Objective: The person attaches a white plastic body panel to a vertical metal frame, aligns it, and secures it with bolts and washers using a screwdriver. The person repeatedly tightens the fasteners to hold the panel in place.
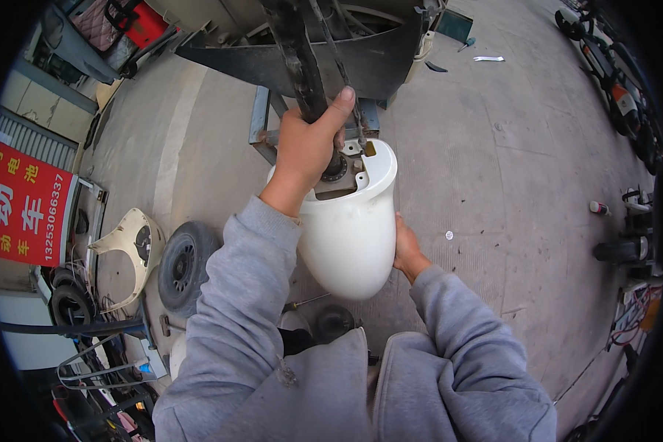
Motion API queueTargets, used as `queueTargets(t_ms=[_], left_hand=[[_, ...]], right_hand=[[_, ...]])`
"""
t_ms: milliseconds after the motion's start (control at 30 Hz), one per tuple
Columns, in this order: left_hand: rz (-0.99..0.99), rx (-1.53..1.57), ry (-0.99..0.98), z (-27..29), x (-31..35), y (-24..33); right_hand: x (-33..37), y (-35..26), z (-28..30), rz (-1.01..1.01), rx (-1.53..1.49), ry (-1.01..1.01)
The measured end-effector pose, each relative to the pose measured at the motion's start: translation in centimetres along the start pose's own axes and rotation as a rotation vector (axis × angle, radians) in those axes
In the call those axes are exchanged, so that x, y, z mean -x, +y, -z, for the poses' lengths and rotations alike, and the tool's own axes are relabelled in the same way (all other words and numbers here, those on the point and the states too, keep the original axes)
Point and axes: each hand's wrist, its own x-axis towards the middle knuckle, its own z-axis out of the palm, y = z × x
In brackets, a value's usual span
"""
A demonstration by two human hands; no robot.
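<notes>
A glossy white front fender point(350, 243), rounded like a bucket, sits in front of me around the lower end of a black steering tube point(293, 55). My left hand point(302, 151) is wrapped round this tube just above the fender's opening, thumb pointing up. A thin dark cable point(337, 55) runs down beside the thumb toward the opening, where bolt tabs show. Against the fender's right side, my right hand point(409, 247) grips it low down; some of its fingers are hidden behind the shell.
A dark vehicle body panel point(368, 62) overhangs the far side, above a metal stand point(260, 118). On the left floor are a small wheel point(188, 267) and a cream panel point(146, 243). A wrench point(488, 58) lies far right; scooters point(615, 96) line the right edge.
</notes>
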Motion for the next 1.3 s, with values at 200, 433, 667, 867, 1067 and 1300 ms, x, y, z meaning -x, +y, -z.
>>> queueTargets(t_ms=[200, 433, 667, 867, 1067, 1300], left_hand=[[0.019, -0.132, -0.087, 1.0, 0.3, 0.6], [0.059, -0.154, -0.153, 1.5, 0.6, 1.4], [0.038, -0.191, -0.207, 1.7, 1.0, 2.0], [0.005, -0.234, -0.345, 4.2, 1.3, 1.9], [-0.031, -0.349, -0.311, 9.0, 1.9, -0.5], [-0.114, -0.604, -0.453, 12.4, 5.4, -4.2]], right_hand=[[-0.7, 1.0, -0.2, 0.046, 0.081, 0.067], [0.0, -1.4, -0.6, 0.103, 0.579, 0.32], [2.2, -10.1, -6.8, 0.975, 0.566, -0.031], [6.4, -15.3, -13.6, 1.141, 0.796, -0.118], [9.4, -20.4, -20.0, 1.782, 0.919, -0.008], [10.5, -18.3, -24.4, 1.297, 0.882, -0.025]])
